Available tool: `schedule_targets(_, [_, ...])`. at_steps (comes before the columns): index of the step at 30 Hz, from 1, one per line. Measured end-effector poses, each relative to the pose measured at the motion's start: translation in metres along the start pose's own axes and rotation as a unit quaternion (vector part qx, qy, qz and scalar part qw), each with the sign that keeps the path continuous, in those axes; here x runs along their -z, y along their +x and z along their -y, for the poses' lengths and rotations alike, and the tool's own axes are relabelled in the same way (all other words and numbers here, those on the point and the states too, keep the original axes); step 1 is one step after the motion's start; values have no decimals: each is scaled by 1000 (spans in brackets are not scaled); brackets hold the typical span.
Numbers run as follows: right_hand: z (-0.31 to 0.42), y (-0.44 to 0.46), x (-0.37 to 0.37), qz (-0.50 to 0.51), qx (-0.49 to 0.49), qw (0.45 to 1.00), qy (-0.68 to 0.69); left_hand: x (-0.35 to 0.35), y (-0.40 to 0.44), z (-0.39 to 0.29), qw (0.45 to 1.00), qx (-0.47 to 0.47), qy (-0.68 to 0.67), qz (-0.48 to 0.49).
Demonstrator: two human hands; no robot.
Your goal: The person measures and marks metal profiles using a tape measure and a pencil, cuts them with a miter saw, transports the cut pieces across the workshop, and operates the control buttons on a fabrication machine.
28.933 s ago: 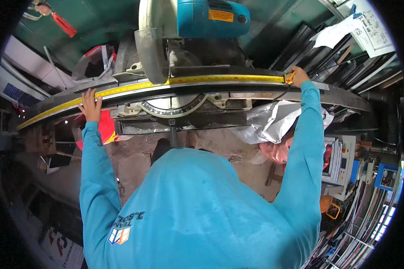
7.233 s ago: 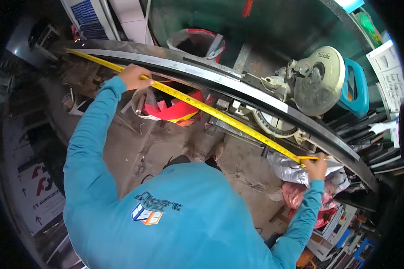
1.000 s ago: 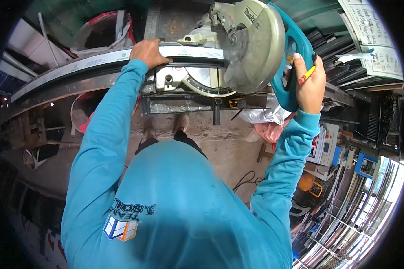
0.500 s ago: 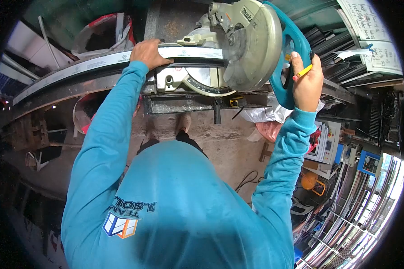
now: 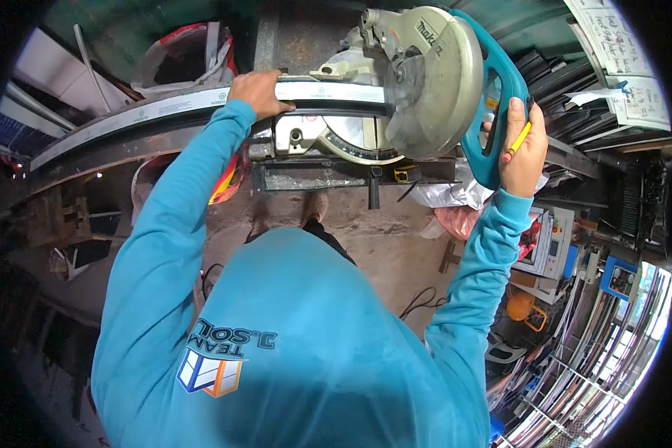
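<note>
My left hand [image 5: 257,93] grips a long profile bar [image 5: 325,92] with white printed film on top, holding it on the bed of a mitre saw [image 5: 433,82]. The bar runs off to the left, and its right end passes behind the saw's clear blade guard [image 5: 418,123]. My right hand [image 5: 524,149] is closed round the saw's teal handle [image 5: 500,71], with fingertips showing through the handle opening. A yellow pencil or marker [image 5: 518,140] is tucked between the fingers of that hand. The saw head appears raised, though the blade is hard to make out behind the guard.
A tape measure [image 5: 405,175] lies at the front of the saw stand, beside a black clamp lever [image 5: 374,187]. Behind the bar stands a bag of offcuts [image 5: 179,60]. Dark profiles [image 5: 597,119] are stacked at right, and a cable [image 5: 423,300] lies on the floor.
The whole view has shifted slightly. My right hand sits a little lower on the handle, and its fingers now show through the opening. My left hand keeps its place on the bar.
</note>
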State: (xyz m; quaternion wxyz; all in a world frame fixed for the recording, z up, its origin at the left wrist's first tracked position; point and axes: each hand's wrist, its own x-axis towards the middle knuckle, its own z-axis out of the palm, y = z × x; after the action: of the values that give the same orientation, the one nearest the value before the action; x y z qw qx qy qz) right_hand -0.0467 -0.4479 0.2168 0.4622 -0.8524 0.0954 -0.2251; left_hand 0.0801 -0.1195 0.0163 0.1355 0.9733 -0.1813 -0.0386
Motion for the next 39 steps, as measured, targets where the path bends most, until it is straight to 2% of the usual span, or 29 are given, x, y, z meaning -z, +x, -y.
schedule_targets(5, [-3,1,2,1,27,999,-38,-3,-1,0,1000,7,14,-8])
schedule_targets(12, [1,0,2,-2,17,999,-41,-6,-1,1,1000,17,12,-15])
schedule_targets(14, [0,5,7,16,-43,999,6,-8,-3,0,999,25,12,-17])
schedule_targets(15, [1,8,9,20,-42,999,5,-9,-2,0,1000,22,12,-15])
schedule_targets(17, [6,19,10,63,-208,973,78,-7,-2,1,999,22,16,-16])
schedule_targets(19, [13,28,9,74,-224,961,142,-4,-3,-1,1000,22,9,-8])
schedule_targets(21, [13,41,16,112,-243,954,138,-5,-4,-1,1000,26,14,-8])
schedule_targets(22, [20,42,16,103,-231,963,89,-5,-3,-1,999,28,19,-8])
schedule_targets(29, [20,40,17,82,-224,971,22,-11,-1,-1,999,34,16,-9])
schedule_targets(39, [4,16,10,52,-194,976,82,-9,-1,-3,999,32,30,-7])
